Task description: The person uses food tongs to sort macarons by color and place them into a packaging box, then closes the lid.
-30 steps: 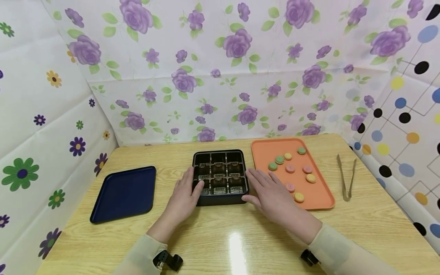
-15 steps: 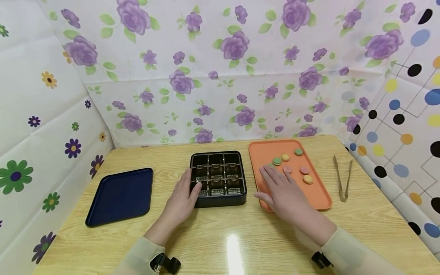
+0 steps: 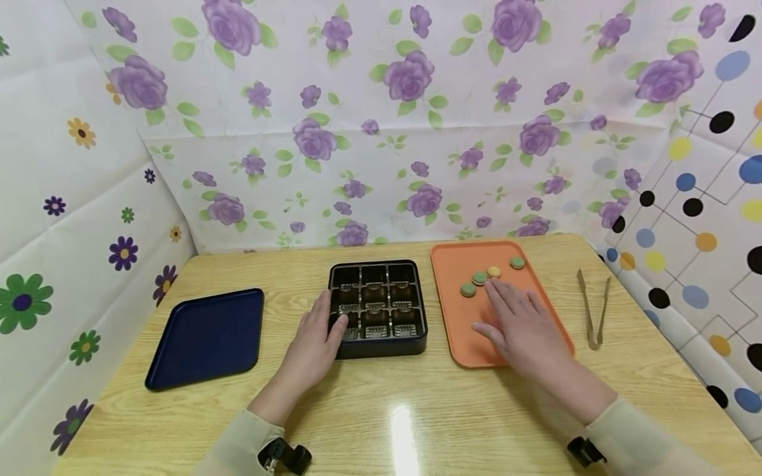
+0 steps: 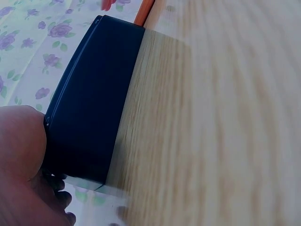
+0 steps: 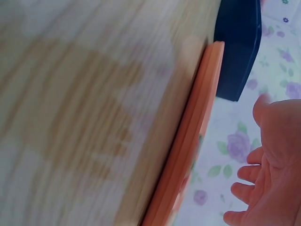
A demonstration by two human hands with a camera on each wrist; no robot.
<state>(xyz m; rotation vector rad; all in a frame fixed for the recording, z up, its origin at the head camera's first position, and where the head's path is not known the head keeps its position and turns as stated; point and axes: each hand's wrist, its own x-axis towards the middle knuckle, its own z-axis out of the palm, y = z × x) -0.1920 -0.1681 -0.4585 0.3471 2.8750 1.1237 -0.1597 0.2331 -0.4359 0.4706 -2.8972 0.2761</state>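
Note:
My left hand (image 3: 309, 337) rests along the left side of a black box (image 3: 378, 347) divided into small compartments. Its fingers lie fairly straight by the side wall, and the thumb is at the front left corner. In the left wrist view, the hand meets the end of the dark box (image 4: 94, 99). My right hand (image 3: 524, 327) hovers, fingers extended, over an orange tray (image 3: 461, 330) and holds nothing. Beyond its fingertips sit green macarons (image 3: 468, 290) and a yellow macaron (image 3: 493, 272); other macarons are hidden beneath the hand. The right wrist view shows loosely spread fingers above the tray edge (image 5: 193, 127).
A dark blue tray (image 3: 205, 340) lies on the wooden table (image 3: 333, 416) at the left. Metal tongs (image 3: 592, 314) lie to the right of the orange tray. Flower-patterned cloth (image 3: 369, 165) stands behind the table, with more printed cloth at both sides.
My right hand has left the box's right side and moved rightward over the orange tray, covering the pink macarons seen earlier. My left hand stays at the box.

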